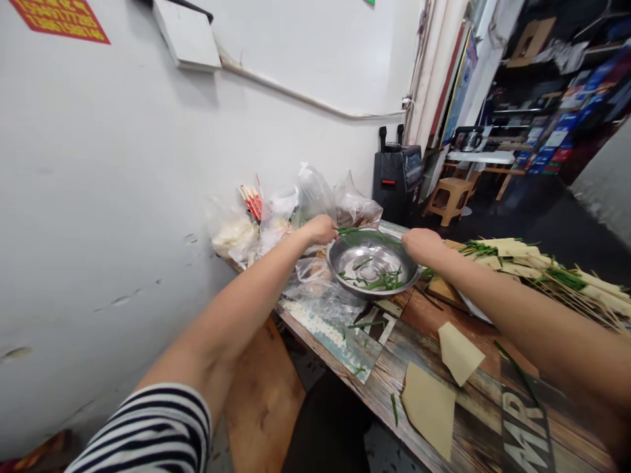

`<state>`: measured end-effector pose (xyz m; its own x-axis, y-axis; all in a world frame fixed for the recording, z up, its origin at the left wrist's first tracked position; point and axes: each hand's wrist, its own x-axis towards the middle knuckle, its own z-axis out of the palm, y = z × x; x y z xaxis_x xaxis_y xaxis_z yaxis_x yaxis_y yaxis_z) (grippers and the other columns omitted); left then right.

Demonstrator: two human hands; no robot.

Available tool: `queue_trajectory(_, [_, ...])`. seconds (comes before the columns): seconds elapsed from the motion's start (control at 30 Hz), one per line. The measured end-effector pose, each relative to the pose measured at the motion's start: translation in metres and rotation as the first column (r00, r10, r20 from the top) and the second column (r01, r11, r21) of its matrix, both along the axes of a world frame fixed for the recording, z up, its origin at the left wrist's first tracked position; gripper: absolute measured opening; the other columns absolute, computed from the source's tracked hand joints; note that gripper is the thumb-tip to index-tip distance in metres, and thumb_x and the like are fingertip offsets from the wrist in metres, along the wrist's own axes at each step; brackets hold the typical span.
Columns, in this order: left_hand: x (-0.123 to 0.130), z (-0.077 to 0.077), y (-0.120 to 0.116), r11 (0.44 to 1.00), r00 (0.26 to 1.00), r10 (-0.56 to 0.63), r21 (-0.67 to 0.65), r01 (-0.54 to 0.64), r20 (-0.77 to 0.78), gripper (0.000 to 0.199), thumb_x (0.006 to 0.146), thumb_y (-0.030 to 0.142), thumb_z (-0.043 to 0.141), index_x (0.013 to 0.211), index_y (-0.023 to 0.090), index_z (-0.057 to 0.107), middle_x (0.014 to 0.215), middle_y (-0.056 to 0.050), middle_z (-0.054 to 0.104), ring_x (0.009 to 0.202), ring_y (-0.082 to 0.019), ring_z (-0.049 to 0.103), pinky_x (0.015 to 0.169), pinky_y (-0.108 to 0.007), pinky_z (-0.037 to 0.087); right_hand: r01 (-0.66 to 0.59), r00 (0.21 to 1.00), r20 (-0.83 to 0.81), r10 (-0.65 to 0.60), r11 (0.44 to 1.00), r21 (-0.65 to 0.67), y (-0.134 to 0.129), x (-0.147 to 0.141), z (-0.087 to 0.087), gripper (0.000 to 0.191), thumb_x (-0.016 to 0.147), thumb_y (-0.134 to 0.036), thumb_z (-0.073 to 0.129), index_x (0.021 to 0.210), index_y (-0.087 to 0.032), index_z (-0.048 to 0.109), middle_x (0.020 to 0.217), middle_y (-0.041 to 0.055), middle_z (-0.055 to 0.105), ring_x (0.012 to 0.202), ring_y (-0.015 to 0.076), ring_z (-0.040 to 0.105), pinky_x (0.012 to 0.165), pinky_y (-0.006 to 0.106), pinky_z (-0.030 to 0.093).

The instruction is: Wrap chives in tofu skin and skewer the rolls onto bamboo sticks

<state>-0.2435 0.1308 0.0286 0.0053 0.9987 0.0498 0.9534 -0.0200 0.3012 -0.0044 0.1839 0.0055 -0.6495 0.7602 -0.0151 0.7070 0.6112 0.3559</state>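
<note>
A shiny metal bowl [340, 284] stands on the table with several cut green chives [387, 281] in it. At its far left rim, my left hand [320, 230] is closed, and long chives [350, 230] run from its fingertips along the far side of the bowl. My right hand [424, 247] is closed at the far right rim, near the other end of those strands; what its fingers hold is hidden. Two pale tofu-skin-like sheets, one small [461, 353] and one larger [430, 408], lie nearer on the table.
Clear plastic bags [315, 190] and red-and-white packets [252, 202] crowd the wall side. On the right, skewered sheet rolls with greens [522, 259] are piled. A black speaker [397, 177] stands beyond the table, a stool [448, 199] further back. Loose chive bits dot the wood-patterned tabletop [374, 387].
</note>
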Motion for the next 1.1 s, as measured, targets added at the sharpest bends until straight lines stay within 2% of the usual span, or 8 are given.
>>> queue_trajectory(0.13, [0.006, 0.015, -0.002, 0.994, 0.994, 0.082, 0.077, -0.077, -0.07, 0.027, 0.084, 0.019, 0.046, 0.087, 0.013, 0.072, 0.081, -0.009, 0.071, 0.074, -0.017, 0.064, 0.069, -0.023, 0.047, -0.04, 0.999, 0.005, 0.04, 0.994, -0.1, -0.013, -0.009, -0.014, 0.018, 0.076, -0.023, 0.064, 0.089, -0.015, 0.074, 0.09, 0.0135, 0.073, 0.083, 0.0196, 0.068, 0.068, 0.023, 0.047])
queue_trajectory(0.2, [0.013, 0.022, -0.007, 0.989, 0.985, 0.108, 0.112, -0.093, -0.136, 0.027, 0.083, 0.019, 0.046, 0.089, 0.012, 0.072, 0.089, -0.012, 0.071, 0.085, -0.021, 0.065, 0.074, -0.024, 0.047, -0.019, 0.999, -0.034, 0.016, 0.998, -0.066, -0.018, -0.011, -0.007, 0.026, 0.081, -0.033, 0.059, 0.093, -0.014, 0.073, 0.096, 0.0148, 0.071, 0.088, 0.0217, 0.067, 0.069, 0.025, 0.046])
queue_trajectory(0.3, [0.026, 0.028, -0.016, 0.989, 0.95, 0.104, 0.132, -0.067, -0.294, 0.026, 0.082, 0.019, 0.048, 0.091, 0.011, 0.072, 0.095, -0.016, 0.07, 0.093, -0.025, 0.065, 0.077, -0.026, 0.046, -0.014, 0.971, -0.237, 0.034, 0.996, 0.087, -0.024, -0.012, 0.017, 0.04, 0.093, -0.041, 0.04, 0.105, -0.017, 0.069, 0.104, 0.0139, 0.07, 0.097, 0.0238, 0.064, 0.074, 0.029, 0.045])
queue_trajectory(0.4, [0.042, 0.033, -0.023, 0.994, 0.921, 0.0, 0.102, 0.043, -0.388, 0.027, 0.084, 0.021, 0.048, 0.095, 0.012, 0.072, 0.098, -0.015, 0.07, 0.092, -0.025, 0.064, 0.076, -0.027, 0.045, -0.112, 0.926, -0.345, 0.152, 0.985, 0.133, -0.032, -0.018, 0.039, 0.042, 0.087, -0.045, 0.052, 0.12, -0.021, 0.061, 0.107, 0.0094, 0.07, 0.098, 0.0232, 0.063, 0.074, 0.028, 0.043])
queue_trajectory(0.5, [0.054, 0.04, -0.027, 0.979, 0.895, -0.158, 0.05, 0.196, -0.417, 0.026, 0.084, 0.022, 0.049, 0.094, 0.015, 0.072, 0.096, -0.011, 0.071, 0.089, -0.023, 0.064, 0.074, -0.027, 0.043, -0.151, 0.947, -0.277, 0.166, 0.986, 0.074, -0.042, -0.028, 0.05, 0.04, 0.085, -0.04, 0.056, 0.119, -0.02, 0.063, 0.107, 0.0101, 0.07, 0.097, 0.0232, 0.063, 0.072, 0.027, 0.042])
queue_trajectory(0.73, [0.056, 0.049, -0.032, 0.94, 0.889, -0.337, -0.051, 0.338, -0.309, 0.024, 0.083, 0.021, 0.05, 0.088, 0.017, 0.073, 0.071, -0.003, 0.067, 0.072, -0.016, 0.059, 0.069, -0.023, 0.038, -0.27, 0.941, -0.218, 0.261, 0.963, -0.016, -0.038, -0.024, 0.06, 0.033, 0.082, -0.032, 0.055, 0.108, -0.018, 0.071, 0.094, 0.006, 0.072, 0.085, 0.0176, 0.062, 0.067, 0.025, 0.037])
queue_trajectory(0.93, [0.053, 0.039, -0.03, 0.932, 0.908, -0.363, -0.057, 0.359, -0.209, 0.023, 0.083, 0.023, 0.049, 0.082, 0.015, 0.071, 0.067, -0.002, 0.065, 0.068, -0.015, 0.057, 0.068, -0.023, 0.037, -0.262, 0.958, -0.144, 0.25, 0.962, -0.073, -0.027, -0.017, 0.062, 0.025, 0.08, -0.027, 0.056, 0.093, -0.017, 0.075, 0.078, 0.0014, 0.07, 0.068, 0.0117, 0.054, 0.061, 0.024, 0.032])
queue_trajectory(1.1, [0.047, 0.03, -0.031, 0.91, 0.909, -0.413, 0.021, 0.415, -0.063, 0.024, 0.083, 0.024, 0.049, 0.074, 0.015, 0.068, 0.064, -0.001, 0.063, 0.059, -0.011, 0.051, 0.061, -0.022, 0.035, -0.295, 0.93, -0.281, 0.237, 0.937, -0.187, -0.023, -0.013, 0.066, 0.023, 0.08, -0.03, 0.06, 0.088, -0.017, 0.076, 0.062, -0.005, 0.061, 0.058, 0.0075, 0.046, 0.058, 0.021, 0.031])
